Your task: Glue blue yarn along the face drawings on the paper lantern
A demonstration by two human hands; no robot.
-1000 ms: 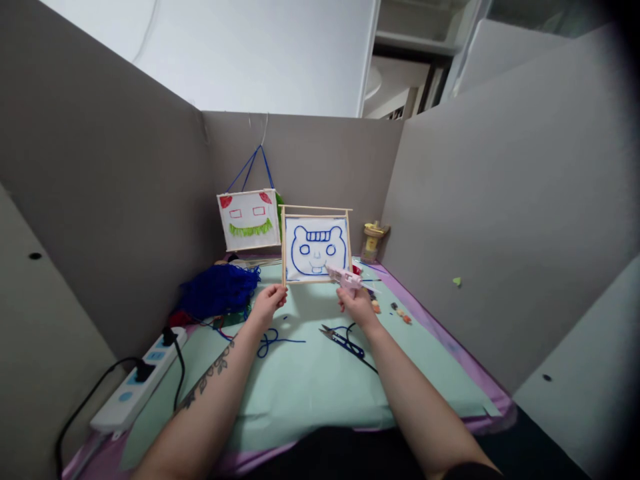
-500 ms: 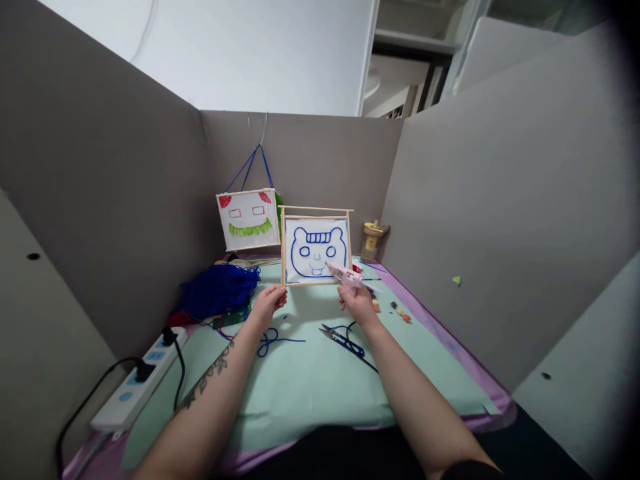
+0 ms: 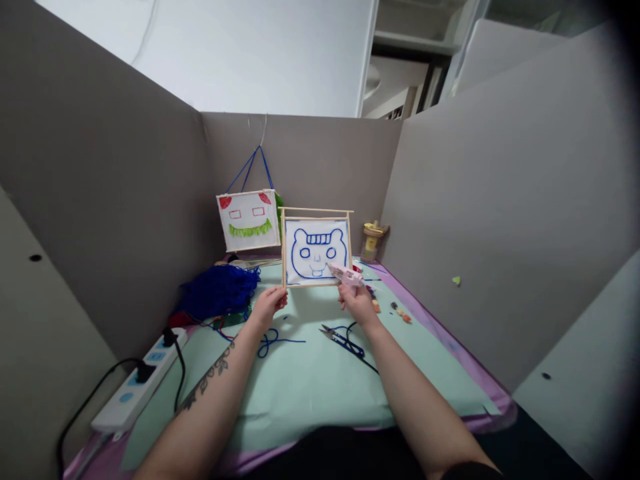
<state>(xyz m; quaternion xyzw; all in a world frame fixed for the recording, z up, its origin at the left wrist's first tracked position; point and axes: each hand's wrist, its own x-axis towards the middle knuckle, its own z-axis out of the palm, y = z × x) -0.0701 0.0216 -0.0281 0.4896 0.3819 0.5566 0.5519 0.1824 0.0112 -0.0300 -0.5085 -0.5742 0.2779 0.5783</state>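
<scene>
A wooden stick frame (image 3: 316, 211) with a white panel is held upright by its lower left corner in my left hand (image 3: 270, 305), fingers closed. On the panel (image 3: 316, 233) is an animal face in dark blue outline, with a paler blue nose and mouth. My right hand (image 3: 357, 303) is wrapped round a pale pink glue gun (image 3: 347, 275). The gun's nozzle points left in front of the panel's lower right; whether it touches cannot be told. Below the hands lie thread snips (image 3: 345, 341) and a loose blue yarn strand (image 3: 270, 342) on the green table cover (image 3: 310, 387).
A second framed face (image 3: 249, 220) hangs by blue cords on the back partition. A heap of blue yarn (image 3: 215, 290) lies left, near a power strip (image 3: 140, 380) with plugs. At the right are a small brown and yellow item (image 3: 373, 240) and little beads (image 3: 403, 313).
Almost nothing differs. The picture has shifted down very slightly; both hands, the frame and the glue gun keep their places.
</scene>
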